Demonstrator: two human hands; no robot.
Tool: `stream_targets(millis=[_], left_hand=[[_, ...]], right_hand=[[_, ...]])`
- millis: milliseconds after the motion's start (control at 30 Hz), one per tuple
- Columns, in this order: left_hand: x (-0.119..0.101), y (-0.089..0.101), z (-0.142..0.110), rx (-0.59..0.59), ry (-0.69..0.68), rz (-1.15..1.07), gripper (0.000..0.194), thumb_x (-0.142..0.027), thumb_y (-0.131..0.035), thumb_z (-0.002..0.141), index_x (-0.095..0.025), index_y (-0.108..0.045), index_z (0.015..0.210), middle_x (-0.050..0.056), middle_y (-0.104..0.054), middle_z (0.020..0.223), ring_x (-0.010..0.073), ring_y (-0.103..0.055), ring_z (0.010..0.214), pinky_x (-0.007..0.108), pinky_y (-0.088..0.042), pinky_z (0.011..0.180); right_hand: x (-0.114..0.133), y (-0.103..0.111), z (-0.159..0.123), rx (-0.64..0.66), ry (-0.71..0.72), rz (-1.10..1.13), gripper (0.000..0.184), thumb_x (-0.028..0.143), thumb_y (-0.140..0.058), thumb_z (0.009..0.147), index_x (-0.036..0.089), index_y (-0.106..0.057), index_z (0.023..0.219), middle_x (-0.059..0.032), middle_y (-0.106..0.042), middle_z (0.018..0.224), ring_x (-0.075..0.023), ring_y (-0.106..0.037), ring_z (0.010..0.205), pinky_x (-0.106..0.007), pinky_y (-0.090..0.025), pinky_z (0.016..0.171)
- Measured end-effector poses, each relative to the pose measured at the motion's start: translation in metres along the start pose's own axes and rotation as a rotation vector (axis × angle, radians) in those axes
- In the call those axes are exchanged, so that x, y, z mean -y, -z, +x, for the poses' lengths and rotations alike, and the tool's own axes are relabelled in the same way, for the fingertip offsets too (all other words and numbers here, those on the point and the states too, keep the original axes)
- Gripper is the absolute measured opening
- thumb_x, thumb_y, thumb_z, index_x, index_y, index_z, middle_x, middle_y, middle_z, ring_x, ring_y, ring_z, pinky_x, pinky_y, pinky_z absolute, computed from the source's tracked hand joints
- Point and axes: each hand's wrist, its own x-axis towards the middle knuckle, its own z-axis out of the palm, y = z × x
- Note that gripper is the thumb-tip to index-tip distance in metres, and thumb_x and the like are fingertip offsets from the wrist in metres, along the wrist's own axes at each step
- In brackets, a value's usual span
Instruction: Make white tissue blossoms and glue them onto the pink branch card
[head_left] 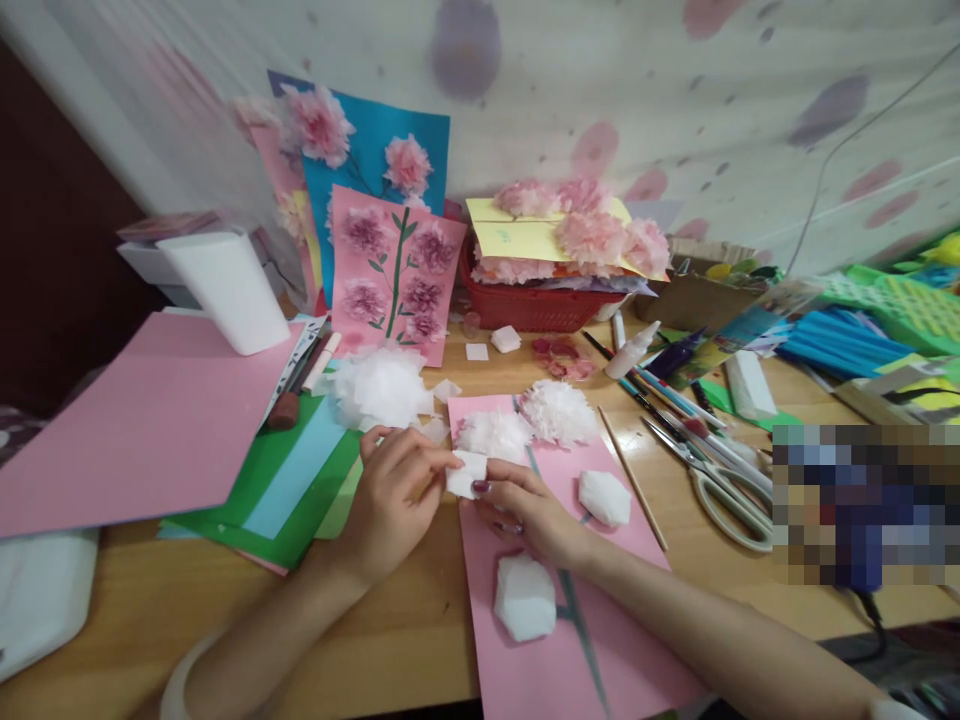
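Observation:
My left hand (pixel 396 490) and my right hand (pixel 525 508) meet over the top edge of a pink card (pixel 555 640) on the wooden table (pixel 412 630). Both pinch a small white tissue-paper piece (pixel 466 473) between fingertips. On the card lie two fluffed white tissue flowers (pixel 559 410), two flat folded white tissue stacks (pixel 604 497) and a painted grey-green stem (pixel 581 625). A loose fluffed white tissue flower (pixel 381 388) sits just beyond my left hand.
Large pink sheet (pixel 142 420) over green and blue paper (pixel 292 490) at left. White cup (pixel 229 290), finished flower cards (pixel 394 270), red basket (pixel 536 305) at the back. Scissors (pixel 724 490), brushes, a glue bottle (pixel 632 350) and a thin stick (pixel 634 480) lie right.

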Motion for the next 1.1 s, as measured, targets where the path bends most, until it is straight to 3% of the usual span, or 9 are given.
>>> stream_targets(millis=[167, 267, 533, 833, 1100], left_hand=[[0.0070, -0.0030, -0.0015, -0.015, 0.356, -0.311, 0.010, -0.017, -0.056, 0.086, -0.022, -0.058, 0.095, 0.002, -0.062, 0.089, 0.0166, -0.061, 0.085, 0.030, -0.050, 0.076], [0.0076, -0.0047, -0.0022, 0.036, 0.445, -0.423, 0.009, -0.024, -0.064, 0.083, -0.021, -0.059, 0.090, 0.001, -0.064, 0.086, 0.0161, -0.063, 0.083, 0.029, -0.052, 0.078], [0.0080, -0.0051, -0.0045, 0.088, 0.445, -0.429, 0.007, -0.023, -0.070, 0.078, -0.021, -0.064, 0.076, -0.002, -0.067, 0.073, 0.0140, -0.064, 0.072, 0.025, -0.050, 0.068], [0.0019, -0.0006, -0.0008, 0.195, 0.413, -0.431, 0.012, -0.019, -0.073, 0.077, -0.021, -0.069, 0.088, -0.002, -0.070, 0.081, 0.0121, -0.063, 0.075, 0.023, -0.048, 0.071], [0.0039, -0.0029, -0.0018, 0.125, 0.394, -0.431, 0.007, -0.020, -0.073, 0.077, -0.021, -0.067, 0.077, -0.004, -0.070, 0.075, 0.0113, -0.064, 0.073, 0.021, -0.047, 0.069]], right_hand=[[0.0006, -0.0029, -0.0009, -0.094, 0.056, -0.073, 0.016, 0.032, -0.056, 0.083, 0.016, -0.057, 0.079, 0.0079, -0.034, 0.051, -0.0080, -0.024, 0.046, -0.024, -0.018, 0.046], [0.0024, -0.0062, -0.0017, -0.130, 0.086, -0.140, 0.024, 0.040, -0.058, 0.085, 0.017, -0.054, 0.078, 0.0075, -0.035, 0.054, -0.0083, -0.025, 0.049, -0.024, -0.020, 0.048], [0.0015, -0.0018, -0.0048, -0.140, 0.132, -0.305, 0.032, 0.045, -0.050, 0.090, 0.019, -0.047, 0.071, 0.0051, -0.038, 0.059, -0.0092, -0.027, 0.052, -0.025, -0.021, 0.050], [0.0010, 0.0011, -0.0038, -0.149, 0.169, -0.307, 0.025, 0.037, -0.049, 0.092, 0.019, -0.051, 0.075, 0.0053, -0.036, 0.061, -0.0097, -0.026, 0.053, -0.025, -0.022, 0.051], [-0.0005, 0.0010, -0.0037, -0.135, 0.203, -0.284, 0.026, 0.036, -0.047, 0.092, 0.019, -0.050, 0.072, 0.0062, -0.032, 0.058, -0.0095, -0.025, 0.051, -0.026, -0.021, 0.049]])
